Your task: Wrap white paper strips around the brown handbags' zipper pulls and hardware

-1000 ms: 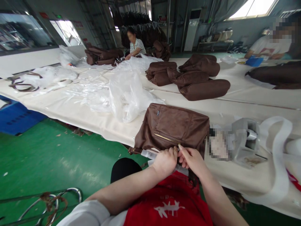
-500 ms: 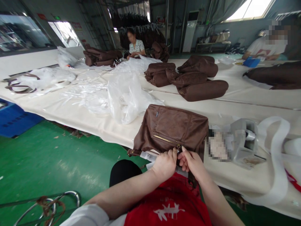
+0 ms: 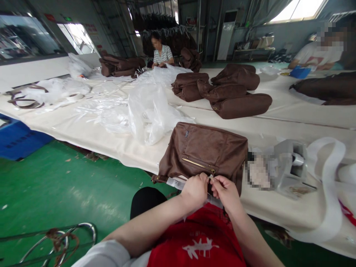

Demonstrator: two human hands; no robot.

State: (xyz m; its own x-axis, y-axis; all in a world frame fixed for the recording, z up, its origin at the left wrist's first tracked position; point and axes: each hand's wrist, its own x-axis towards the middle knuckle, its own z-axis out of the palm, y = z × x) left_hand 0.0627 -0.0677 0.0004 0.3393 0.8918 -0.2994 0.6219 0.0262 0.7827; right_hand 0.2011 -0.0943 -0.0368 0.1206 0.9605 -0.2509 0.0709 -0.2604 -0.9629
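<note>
Right at the table's near edge, the brown handbag point(image 3: 204, 152) overhangs slightly. Left hand point(image 3: 197, 188) and right hand point(image 3: 226, 190) pinch something small beside its zipper pull point(image 3: 213, 171); what it is, I cannot tell. A hard tug could drag the handbag off the edge or slip the pinch.

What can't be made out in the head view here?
- What the left hand and right hand pinch at the near edge of the brown bag: covered by the fingers.
- The thing right of the bag: blurred out.
- The near edge of the bag: hidden behind both hands.
- The white strap: cut off by the right edge of the picture.
</note>
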